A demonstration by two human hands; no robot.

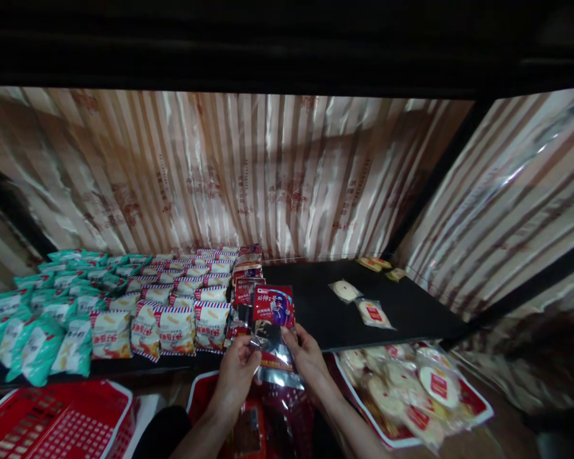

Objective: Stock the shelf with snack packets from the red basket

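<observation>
Both my hands hold up a red and dark snack packet point(273, 319) at the front edge of a black shelf point(325, 306). My left hand point(235, 376) grips its lower left edge with curled fingers. My right hand point(307, 356) pinches its right side. Just behind the packet stands a row of the same red packets point(245, 280) running toward the back of the shelf. Below my hands lies a red basket point(268, 421) with more dark red packets in it.
Orange and white snack bags point(176, 319) and green bags point(38, 338) fill the shelf's left part. Loose round wrapped cakes point(374, 313) lie on its right part. A tray of such cakes point(411, 389) sits lower right, a red basket point(52, 421) lower left. Striped sheeting backs the shelf.
</observation>
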